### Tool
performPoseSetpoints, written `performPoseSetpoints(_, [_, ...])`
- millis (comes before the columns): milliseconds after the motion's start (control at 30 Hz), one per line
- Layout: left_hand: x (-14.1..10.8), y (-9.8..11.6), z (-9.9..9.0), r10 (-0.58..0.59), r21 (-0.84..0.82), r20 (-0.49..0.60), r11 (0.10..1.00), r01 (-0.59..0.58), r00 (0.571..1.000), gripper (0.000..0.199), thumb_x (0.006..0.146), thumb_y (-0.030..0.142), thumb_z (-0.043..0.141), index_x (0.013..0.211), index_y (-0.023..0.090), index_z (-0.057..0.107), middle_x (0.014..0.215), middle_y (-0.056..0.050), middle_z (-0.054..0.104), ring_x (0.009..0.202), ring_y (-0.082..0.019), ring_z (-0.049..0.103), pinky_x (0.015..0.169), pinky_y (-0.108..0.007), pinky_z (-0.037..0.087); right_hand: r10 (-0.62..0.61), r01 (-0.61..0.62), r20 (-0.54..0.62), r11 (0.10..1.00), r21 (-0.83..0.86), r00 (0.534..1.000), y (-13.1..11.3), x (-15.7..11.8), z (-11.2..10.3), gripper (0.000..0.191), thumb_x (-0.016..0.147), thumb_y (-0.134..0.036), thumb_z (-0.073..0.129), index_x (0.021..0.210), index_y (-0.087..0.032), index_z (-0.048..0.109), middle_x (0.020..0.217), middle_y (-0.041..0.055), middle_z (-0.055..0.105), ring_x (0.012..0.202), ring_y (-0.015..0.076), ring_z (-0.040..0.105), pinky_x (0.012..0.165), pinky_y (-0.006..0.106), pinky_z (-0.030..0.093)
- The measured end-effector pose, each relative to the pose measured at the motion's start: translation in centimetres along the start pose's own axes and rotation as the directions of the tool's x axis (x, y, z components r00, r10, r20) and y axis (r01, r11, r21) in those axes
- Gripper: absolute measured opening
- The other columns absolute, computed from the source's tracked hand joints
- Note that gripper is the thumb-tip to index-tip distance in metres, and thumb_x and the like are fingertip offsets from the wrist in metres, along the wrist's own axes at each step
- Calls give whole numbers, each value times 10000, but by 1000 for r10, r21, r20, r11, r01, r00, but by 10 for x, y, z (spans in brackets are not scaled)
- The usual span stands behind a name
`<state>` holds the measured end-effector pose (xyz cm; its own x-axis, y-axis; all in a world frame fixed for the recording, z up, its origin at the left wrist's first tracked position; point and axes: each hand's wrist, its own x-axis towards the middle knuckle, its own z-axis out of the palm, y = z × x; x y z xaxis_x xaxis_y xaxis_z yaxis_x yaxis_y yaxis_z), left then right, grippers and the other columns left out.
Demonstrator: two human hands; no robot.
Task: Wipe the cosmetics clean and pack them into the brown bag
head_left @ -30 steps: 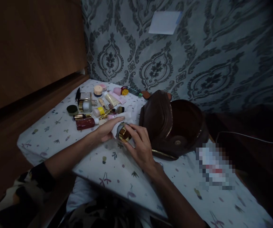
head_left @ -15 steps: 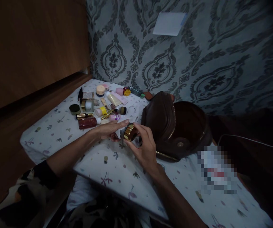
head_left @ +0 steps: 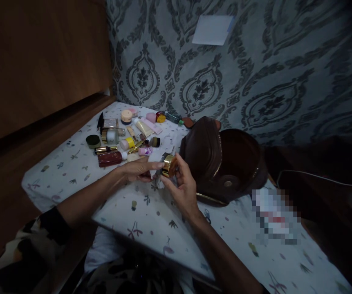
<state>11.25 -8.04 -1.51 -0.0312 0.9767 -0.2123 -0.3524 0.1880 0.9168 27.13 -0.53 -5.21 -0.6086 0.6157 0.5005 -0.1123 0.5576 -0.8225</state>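
Observation:
Over the near part of the patterned cloth, my right hand (head_left: 184,190) holds a small cosmetic jar with a shiny gold band (head_left: 169,165) between thumb and fingers. My left hand (head_left: 139,169) is closed on a crumpled white wipe (head_left: 155,166), which touches the jar's left side. The left thumb lies along the wipe, and its other fingers are partly hidden beneath. Just beyond the left hand lie a dark red bottle (head_left: 110,159) with a white cap and a pink-and-purple small container (head_left: 145,151).
A brown leather bag (head_left: 202,149) stands open right of my hands. Several cosmetics spread over the cloth at the back left, including a cream tube (head_left: 144,127), a green-lidded jar (head_left: 93,141) and a peach-lidded jar (head_left: 126,116). A blurred-out item (head_left: 275,216) lies at right.
The jar has turned and tilted slightly in my right hand, whose fingers have shifted to its right side. More of the white wipe shows. The whole view has drifted slightly.

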Motion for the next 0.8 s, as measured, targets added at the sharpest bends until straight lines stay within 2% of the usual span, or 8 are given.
performPoseSetpoints(100, [-2, 2, 1, -1, 43, 38, 999, 0, 999, 614, 387, 643, 883, 650, 165, 602, 466, 40, 461, 335, -16, 247, 330, -186, 59, 15, -16, 9, 998, 55, 1000, -2, 1, -1, 716, 853, -405, 678, 1481, -233, 381, 1487, 141, 461, 1366, 268, 468, 1139, 472, 385])
performPoseSetpoints(267, [-2, 0, 2, -41, 47, 92, 998, 37, 995, 593, 423, 606, 892, 566, 177, 508, 420, 93, 324, 353, -9, 200, 330, -169, 81, 39, -37, -15, 992, 120, 999, -4, 2, -2, 650, 847, -398, 686, 1418, -222, 430, 1442, 145, 489, 1343, 259, 482, 1133, 471, 385])
performPoseSetpoints(367, [-1, -4, 2, -98, 57, 71, 994, 94, 993, 563, 478, 548, 901, 546, 187, 473, 407, 101, 291, 354, -23, 227, 323, -164, 121, 70, -62, -53, 988, 138, 996, -6, 4, -3, 624, 834, -422, 695, 1371, -213, 455, 1378, 144, 529, 1283, 252, 527, 1101, 449, 421])
performPoseSetpoints(467, [0, -9, 3, -147, 91, 47, 986, 143, 988, 580, 482, 566, 896, 497, 194, 451, 381, 98, 264, 338, -28, 225, 316, -175, 136, 109, -96, -85, 985, 146, 990, -9, 6, -4, 588, 832, -427, 690, 1332, -204, 475, 1331, 139, 553, 1236, 249, 556, 1073, 437, 445])
performPoseSetpoints(567, [2, -13, 4, -152, 106, 69, 984, 145, 986, 603, 434, 636, 880, 496, 189, 480, 370, 87, 294, 331, -19, 196, 314, -180, 118, 117, -99, -110, 982, 158, 987, -11, 7, -5, 580, 824, -410, 694, 1321, -201, 480, 1319, 134, 559, 1221, 248, 562, 1061, 431, 453])
performPoseSetpoints(800, [6, -15, -5, -183, 231, 152, 962, 146, 971, 646, 513, 745, 781, 481, 175, 481, 335, 60, 361, 293, -38, 261, 300, -194, 191, 142, -102, -177, 971, 216, 974, -13, 7, -4, 584, 787, -389, 732, 1299, -214, 513, 1318, 107, 560, 1229, 245, 553, 1073, 426, 438])
